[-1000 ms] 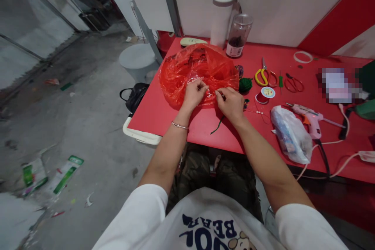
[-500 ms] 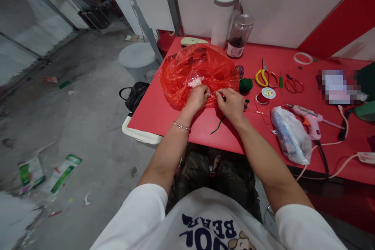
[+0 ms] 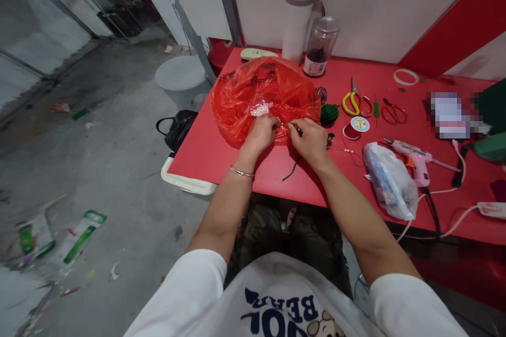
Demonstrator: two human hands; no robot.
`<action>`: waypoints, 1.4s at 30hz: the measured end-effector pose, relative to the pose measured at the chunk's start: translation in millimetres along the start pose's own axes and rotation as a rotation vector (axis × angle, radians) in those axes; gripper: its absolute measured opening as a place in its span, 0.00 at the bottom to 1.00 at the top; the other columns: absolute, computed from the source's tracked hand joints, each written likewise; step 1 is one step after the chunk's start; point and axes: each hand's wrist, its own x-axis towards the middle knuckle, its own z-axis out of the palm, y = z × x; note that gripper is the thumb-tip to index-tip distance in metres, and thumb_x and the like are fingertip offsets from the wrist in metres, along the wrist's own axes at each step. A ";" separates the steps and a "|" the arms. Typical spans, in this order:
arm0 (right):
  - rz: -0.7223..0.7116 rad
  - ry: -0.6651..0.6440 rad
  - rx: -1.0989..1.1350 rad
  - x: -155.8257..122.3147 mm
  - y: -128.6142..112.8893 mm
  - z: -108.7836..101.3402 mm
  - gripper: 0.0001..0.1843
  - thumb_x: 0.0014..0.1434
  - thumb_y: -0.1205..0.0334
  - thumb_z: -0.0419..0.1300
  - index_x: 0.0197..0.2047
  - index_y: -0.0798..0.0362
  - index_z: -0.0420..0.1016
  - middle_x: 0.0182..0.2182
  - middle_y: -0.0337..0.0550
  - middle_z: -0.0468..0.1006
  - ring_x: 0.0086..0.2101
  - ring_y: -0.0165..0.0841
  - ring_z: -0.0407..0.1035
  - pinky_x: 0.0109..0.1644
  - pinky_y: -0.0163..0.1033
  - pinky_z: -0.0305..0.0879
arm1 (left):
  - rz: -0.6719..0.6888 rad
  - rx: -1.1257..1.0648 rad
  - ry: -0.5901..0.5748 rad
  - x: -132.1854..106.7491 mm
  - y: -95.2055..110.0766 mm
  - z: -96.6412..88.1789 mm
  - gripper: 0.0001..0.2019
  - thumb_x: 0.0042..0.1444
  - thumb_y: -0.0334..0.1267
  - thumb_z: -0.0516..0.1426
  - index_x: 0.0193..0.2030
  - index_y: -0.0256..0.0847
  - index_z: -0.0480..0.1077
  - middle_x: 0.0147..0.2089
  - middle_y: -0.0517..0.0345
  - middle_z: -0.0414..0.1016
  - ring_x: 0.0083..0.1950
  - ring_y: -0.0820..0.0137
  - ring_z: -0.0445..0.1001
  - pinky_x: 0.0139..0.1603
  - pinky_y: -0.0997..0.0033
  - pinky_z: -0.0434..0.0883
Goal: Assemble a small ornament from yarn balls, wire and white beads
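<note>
A crumpled red plastic bag (image 3: 253, 89) lies on the red table (image 3: 221, 152), with a small clear packet of white beads (image 3: 261, 109) on top of it. My left hand (image 3: 261, 132), a bracelet on its wrist, rests at the bag's near edge with fingers curled in a pinch. My right hand (image 3: 311, 139) sits just beside it, fingers also pinched, the two fingertips almost meeting. What they pinch is too small to make out. A thin thread with a few beads (image 3: 348, 150) runs right from my right hand.
Right of my hands lie a green yarn ball (image 3: 329, 114), a red thread spool (image 3: 356, 127), yellow scissors (image 3: 353, 101), small red snips (image 3: 392, 111), a clear bag (image 3: 389, 180) and a pink glue gun (image 3: 413, 159) with its cord. A white bottle (image 3: 297, 16) and a jar (image 3: 319, 45) stand at the back.
My left hand has drawn back slightly toward the bag's near edge, uncovering the packet of white beads. My right hand has stayed in place.
</note>
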 end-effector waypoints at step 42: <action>-0.151 0.111 0.260 -0.8 -2.5 2.1 0.14 0.72 0.56 0.57 0.39 0.50 0.83 0.32 0.43 0.82 0.32 0.33 0.72 0.39 0.39 0.65 | -0.527 -1.292 -0.093 6.1 14.8 -13.0 0.04 0.62 0.21 0.62 0.40 0.32 0.76 0.29 0.58 0.79 0.26 0.79 0.77 0.29 0.83 0.72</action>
